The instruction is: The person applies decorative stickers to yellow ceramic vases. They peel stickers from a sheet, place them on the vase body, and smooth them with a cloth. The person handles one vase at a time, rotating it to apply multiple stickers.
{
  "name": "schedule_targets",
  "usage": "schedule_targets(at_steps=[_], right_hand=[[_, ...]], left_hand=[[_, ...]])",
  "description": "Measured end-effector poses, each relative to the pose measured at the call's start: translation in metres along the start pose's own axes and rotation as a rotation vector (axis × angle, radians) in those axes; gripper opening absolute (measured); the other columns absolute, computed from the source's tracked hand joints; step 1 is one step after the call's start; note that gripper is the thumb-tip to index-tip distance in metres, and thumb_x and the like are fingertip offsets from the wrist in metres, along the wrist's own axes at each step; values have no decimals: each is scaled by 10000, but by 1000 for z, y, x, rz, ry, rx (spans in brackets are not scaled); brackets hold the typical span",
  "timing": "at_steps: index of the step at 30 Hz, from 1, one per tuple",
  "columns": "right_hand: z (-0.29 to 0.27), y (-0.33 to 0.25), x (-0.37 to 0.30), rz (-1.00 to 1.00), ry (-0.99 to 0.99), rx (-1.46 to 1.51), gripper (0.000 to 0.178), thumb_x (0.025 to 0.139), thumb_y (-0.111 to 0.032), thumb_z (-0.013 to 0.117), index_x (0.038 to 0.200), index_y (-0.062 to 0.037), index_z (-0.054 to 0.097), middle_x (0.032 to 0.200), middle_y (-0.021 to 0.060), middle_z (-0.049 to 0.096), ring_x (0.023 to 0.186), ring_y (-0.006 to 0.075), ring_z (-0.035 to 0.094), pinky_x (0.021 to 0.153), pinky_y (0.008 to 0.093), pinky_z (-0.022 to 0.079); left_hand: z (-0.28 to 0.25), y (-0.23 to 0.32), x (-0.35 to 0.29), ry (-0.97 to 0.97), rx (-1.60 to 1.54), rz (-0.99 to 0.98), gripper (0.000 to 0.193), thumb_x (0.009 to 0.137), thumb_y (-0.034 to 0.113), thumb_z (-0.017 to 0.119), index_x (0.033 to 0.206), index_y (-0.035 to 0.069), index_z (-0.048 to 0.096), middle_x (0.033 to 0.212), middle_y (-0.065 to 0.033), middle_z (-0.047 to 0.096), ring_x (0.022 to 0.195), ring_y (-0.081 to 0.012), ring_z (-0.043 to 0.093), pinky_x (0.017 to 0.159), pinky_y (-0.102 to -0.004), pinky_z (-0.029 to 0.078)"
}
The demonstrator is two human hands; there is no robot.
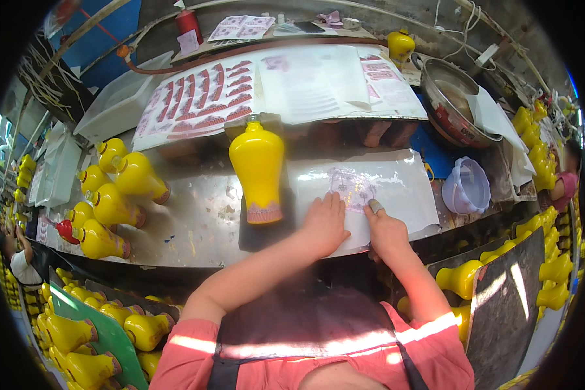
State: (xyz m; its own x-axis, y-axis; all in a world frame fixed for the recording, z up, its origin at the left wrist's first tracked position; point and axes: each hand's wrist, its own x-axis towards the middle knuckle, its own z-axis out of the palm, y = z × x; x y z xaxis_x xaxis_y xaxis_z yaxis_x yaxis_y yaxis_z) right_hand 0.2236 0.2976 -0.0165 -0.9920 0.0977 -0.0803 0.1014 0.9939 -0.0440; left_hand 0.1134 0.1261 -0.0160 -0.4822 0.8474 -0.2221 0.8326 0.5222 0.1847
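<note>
A thin, clear-looking decal (pixel 352 185) with purple and gold print lies on a white sheet (pixel 396 170) on the metal table. My left hand (pixel 325 224) rests flat at the decal's near left edge, fingers stretched out. Beside it, my right hand (pixel 388 233) touches the decal's near right edge with a fingertip wrapped in a pale grey covering. Its other fingers curl under the palm; a small dark thing shows below them, too hidden to name. Left of the sheet, a yellow vase-shaped bottle (pixel 258 170) with a patterned purple band at its base lies on a dark pad.
Several yellow bottles (pixel 138 177) lie at the left. Printed decal sheets (pixel 205 97) cover a raised shelf behind. At the right stand a purple basket (pixel 465 187) with liquid and a large metal pan (pixel 454 88). More bottles fill racks (pixel 500 292) by both my sides.
</note>
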Motion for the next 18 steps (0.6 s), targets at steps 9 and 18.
schedule_targets(at_steps=[9,18], right_hand=[[-11,-12,8,-8,-56,9,755,667,7,756,1401,-57,590,1479,182,550,1005,343,726,806,422,607],[-7,-14,6,98,-75,33,685,733,3,711,1404,-37,583,1404,210,585,923,328,743,788,431,604]], left_hand=[[2,-6,-8,141,-60,-38,640,822,418,752,1266,-18,602,1307,-210,582,1221,-348,567,1022,-458,453],[19,-14,-15,166,-47,-19,600,802,384,708,1250,-7,631,1321,-206,609,1249,-345,566,1045,-468,439]])
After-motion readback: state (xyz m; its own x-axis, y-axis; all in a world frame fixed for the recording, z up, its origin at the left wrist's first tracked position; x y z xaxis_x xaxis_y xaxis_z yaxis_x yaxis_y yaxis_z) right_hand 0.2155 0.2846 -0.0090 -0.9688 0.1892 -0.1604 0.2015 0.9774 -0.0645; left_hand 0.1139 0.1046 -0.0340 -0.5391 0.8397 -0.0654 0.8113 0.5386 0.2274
